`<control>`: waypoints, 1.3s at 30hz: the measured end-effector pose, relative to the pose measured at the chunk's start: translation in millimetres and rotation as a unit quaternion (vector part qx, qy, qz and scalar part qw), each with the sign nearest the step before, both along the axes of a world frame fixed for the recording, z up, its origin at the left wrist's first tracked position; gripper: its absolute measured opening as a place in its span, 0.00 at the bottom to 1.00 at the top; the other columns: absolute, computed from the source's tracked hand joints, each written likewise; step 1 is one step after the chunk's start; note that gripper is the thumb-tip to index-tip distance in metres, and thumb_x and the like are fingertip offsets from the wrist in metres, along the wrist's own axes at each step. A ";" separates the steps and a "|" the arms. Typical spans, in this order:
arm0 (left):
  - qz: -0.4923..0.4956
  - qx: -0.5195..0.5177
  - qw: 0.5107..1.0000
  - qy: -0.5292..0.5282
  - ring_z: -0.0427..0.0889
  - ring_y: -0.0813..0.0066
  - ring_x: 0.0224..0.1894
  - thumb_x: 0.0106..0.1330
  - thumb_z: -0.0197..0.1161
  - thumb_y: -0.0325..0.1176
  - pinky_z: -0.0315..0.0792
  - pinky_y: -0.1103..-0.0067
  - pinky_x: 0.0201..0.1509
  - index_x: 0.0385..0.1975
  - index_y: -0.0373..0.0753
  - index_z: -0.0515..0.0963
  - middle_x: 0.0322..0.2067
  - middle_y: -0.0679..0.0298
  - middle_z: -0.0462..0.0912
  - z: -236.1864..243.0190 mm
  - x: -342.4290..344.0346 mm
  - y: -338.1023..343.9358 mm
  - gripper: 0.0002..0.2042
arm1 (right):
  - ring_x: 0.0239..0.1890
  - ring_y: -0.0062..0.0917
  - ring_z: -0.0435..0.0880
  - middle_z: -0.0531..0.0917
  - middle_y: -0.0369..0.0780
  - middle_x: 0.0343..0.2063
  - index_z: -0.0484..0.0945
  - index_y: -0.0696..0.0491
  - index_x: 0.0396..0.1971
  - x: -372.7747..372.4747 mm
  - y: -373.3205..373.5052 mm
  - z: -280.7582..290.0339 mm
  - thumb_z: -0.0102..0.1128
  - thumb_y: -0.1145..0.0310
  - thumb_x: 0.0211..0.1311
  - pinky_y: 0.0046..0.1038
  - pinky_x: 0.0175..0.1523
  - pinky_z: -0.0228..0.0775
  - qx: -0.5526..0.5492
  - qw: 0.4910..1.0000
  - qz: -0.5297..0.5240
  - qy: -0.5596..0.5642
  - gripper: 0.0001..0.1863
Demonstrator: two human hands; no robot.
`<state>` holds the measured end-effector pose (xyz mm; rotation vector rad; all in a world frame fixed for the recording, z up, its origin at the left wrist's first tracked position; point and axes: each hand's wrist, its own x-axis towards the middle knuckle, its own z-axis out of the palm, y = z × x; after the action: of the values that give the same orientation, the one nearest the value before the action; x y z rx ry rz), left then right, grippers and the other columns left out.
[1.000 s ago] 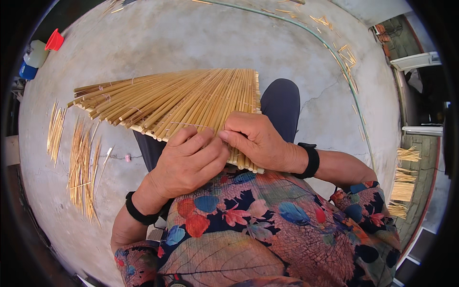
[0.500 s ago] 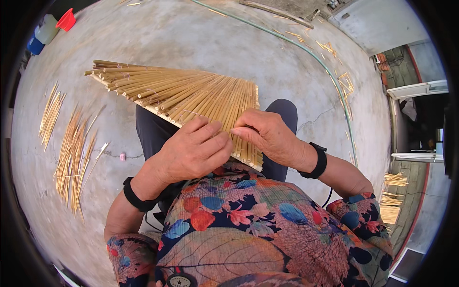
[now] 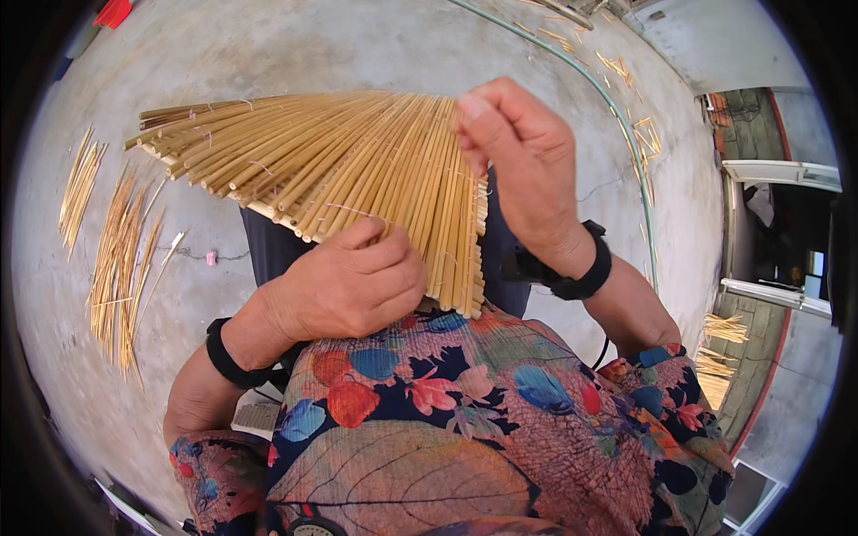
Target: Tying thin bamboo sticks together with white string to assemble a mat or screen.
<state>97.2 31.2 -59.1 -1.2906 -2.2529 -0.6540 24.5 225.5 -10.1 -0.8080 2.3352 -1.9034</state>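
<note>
A fan-shaped mat of yellow straw stalks (image 3: 331, 165), bound side by side with thin thread, lies across my lap and spreads out to the left. My left hand (image 3: 344, 286) grips its near edge, thumb on top of the stalks. My right hand (image 3: 523, 156) is raised over the mat's right edge with fingers pinched together; whether a thread is between them is too fine to tell. Both wrists carry black bands.
Loose straw stalks (image 3: 116, 259) lie in bundles on the concrete floor at left. A small pink item (image 3: 211, 258) lies near them. A green hose (image 3: 617, 116) curves across the floor at right. More straw (image 3: 719, 344) lies by a doorway at far right.
My right hand has lifted off the mat's near edge and risen up and away with pinched fingers. The mat sits closer and larger in view, and my left hand keeps its grip.
</note>
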 end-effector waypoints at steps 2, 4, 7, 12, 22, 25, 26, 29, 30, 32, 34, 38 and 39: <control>-0.061 -0.063 0.996 -0.023 0.77 0.63 0.41 0.46 0.59 0.28 0.71 0.68 0.43 0.32 0.33 0.75 0.34 0.59 0.77 -19.5 6.9 -0.2 0.12 | 0.20 0.07 0.66 0.74 0.30 0.20 0.75 0.55 0.25 -18.1 11.3 27.0 0.52 0.65 0.67 0.10 0.24 0.58 -0.072 0.996 -0.053 -0.006 0.12; 0.041 -0.022 0.999 0.020 0.77 0.64 0.41 0.46 0.59 0.29 0.71 0.69 0.43 0.32 0.34 0.75 0.33 0.59 0.76 -17.3 -3.5 -7.5 0.12 | 0.21 0.09 0.68 0.74 0.31 0.19 0.76 0.56 0.27 -5.4 30.5 -0.8 0.54 0.64 0.66 0.13 0.25 0.61 -0.009 0.994 -0.064 -0.084 0.12; -0.042 -0.039 0.998 0.033 0.76 0.67 0.41 0.47 0.58 0.31 0.70 0.71 0.44 0.31 0.34 0.74 0.31 0.62 0.74 -13.6 -2.3 1.9 0.11 | 0.23 0.24 0.73 0.74 0.38 0.21 0.74 0.58 0.29 30.6 28.7 -27.1 0.54 0.66 0.63 0.25 0.30 0.66 0.175 0.982 0.051 -0.050 0.10; -0.017 -0.012 0.997 0.068 0.75 0.67 0.40 0.47 0.57 0.30 0.70 0.72 0.42 0.31 0.34 0.74 0.31 0.61 0.74 -21.9 5.8 6.1 0.11 | 0.27 0.39 0.74 0.72 0.44 0.23 0.71 0.58 0.27 59.1 13.4 -46.0 0.54 0.69 0.61 0.34 0.32 0.67 0.258 0.963 0.067 -0.038 0.08; 0.003 -0.003 1.000 -0.018 0.76 0.65 0.41 0.44 0.60 0.30 0.70 0.70 0.44 0.32 0.33 0.73 0.32 0.61 0.74 -14.5 9.9 2.9 0.14 | 0.23 0.37 0.69 0.68 0.44 0.19 0.68 0.58 0.21 57.5 0.0 -55.0 0.55 0.72 0.59 0.32 0.27 0.62 0.146 0.989 0.017 0.025 0.10; -0.003 0.013 1.000 -0.002 0.75 0.66 0.42 0.44 0.60 0.31 0.69 0.69 0.45 0.32 0.33 0.73 0.32 0.61 0.74 1.8 2.5 -7.7 0.14 | 0.19 0.29 0.67 0.68 0.40 0.17 0.69 0.58 0.20 31.4 -9.5 -20.6 0.54 0.71 0.62 0.27 0.26 0.60 0.093 0.990 -0.023 0.102 0.12; 0.005 0.015 1.000 -0.001 0.75 0.66 0.42 0.44 0.60 0.31 0.69 0.69 0.45 0.32 0.33 0.73 0.32 0.61 0.74 -4.4 9.3 -6.9 0.14 | 0.19 0.20 0.65 0.70 0.36 0.16 0.70 0.58 0.21 1.7 -1.8 8.8 0.54 0.70 0.64 0.22 0.26 0.60 -0.071 0.995 -0.036 0.067 0.12; -0.007 -0.028 1.000 -0.013 0.77 0.63 0.42 0.46 0.58 0.28 0.72 0.68 0.43 0.33 0.32 0.74 0.34 0.58 0.76 -17.4 13.1 -6.9 0.13 | 0.21 0.14 0.69 0.73 0.33 0.17 0.73 0.59 0.23 6.7 7.7 -6.0 0.53 0.68 0.66 0.19 0.27 0.63 0.031 0.995 -0.065 0.062 0.13; -0.003 -0.033 0.999 0.000 0.77 0.63 0.42 0.46 0.58 0.28 0.72 0.68 0.43 0.33 0.32 0.74 0.34 0.58 0.76 -15.3 3.8 -8.4 0.13 | 0.22 0.13 0.70 0.73 0.33 0.17 0.73 0.59 0.24 19.8 14.2 -25.1 0.53 0.67 0.66 0.19 0.27 0.63 0.026 0.997 -0.073 0.009 0.13; -0.038 -0.043 0.998 -0.012 0.76 0.64 0.42 0.47 0.58 0.28 0.71 0.68 0.43 0.33 0.33 0.75 0.34 0.59 0.75 -10.3 1.5 -8.9 0.12 | 0.23 0.19 0.75 0.75 0.37 0.19 0.74 0.59 0.25 34.9 28.1 -32.2 0.55 0.67 0.64 0.23 0.29 0.67 0.082 0.989 -0.084 -0.092 0.11; -0.051 -0.061 0.997 0.003 0.77 0.64 0.42 0.48 0.58 0.28 0.71 0.68 0.43 0.33 0.33 0.75 0.34 0.59 0.76 -18.3 10.4 -6.3 0.11 | 0.26 0.30 0.76 0.75 0.41 0.22 0.73 0.58 0.26 48.7 21.6 -42.8 0.57 0.67 0.61 0.28 0.31 0.68 0.206 0.977 0.051 0.025 0.10; -0.010 -0.039 0.999 0.034 0.75 0.66 0.42 0.48 0.57 0.31 0.69 0.69 0.45 0.32 0.34 0.74 0.32 0.61 0.74 -18.6 11.1 -1.5 0.12 | 0.29 0.38 0.74 0.73 0.44 0.24 0.72 0.57 0.26 62.6 14.3 -62.0 0.57 0.67 0.58 0.33 0.33 0.68 0.212 0.974 0.076 0.024 0.09; -0.015 -0.043 0.998 0.037 0.75 0.66 0.42 0.48 0.57 0.31 0.69 0.69 0.45 0.32 0.34 0.74 0.32 0.61 0.74 -18.5 11.9 -0.6 0.12 | 0.28 0.38 0.74 0.72 0.44 0.24 0.71 0.57 0.26 63.0 12.6 -62.8 0.57 0.68 0.59 0.34 0.33 0.68 0.212 0.973 0.079 0.040 0.09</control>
<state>109.1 30.6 -77.5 -1.3693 -2.2285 -0.5157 87.4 238.1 -72.9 -0.9931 2.5003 -1.2652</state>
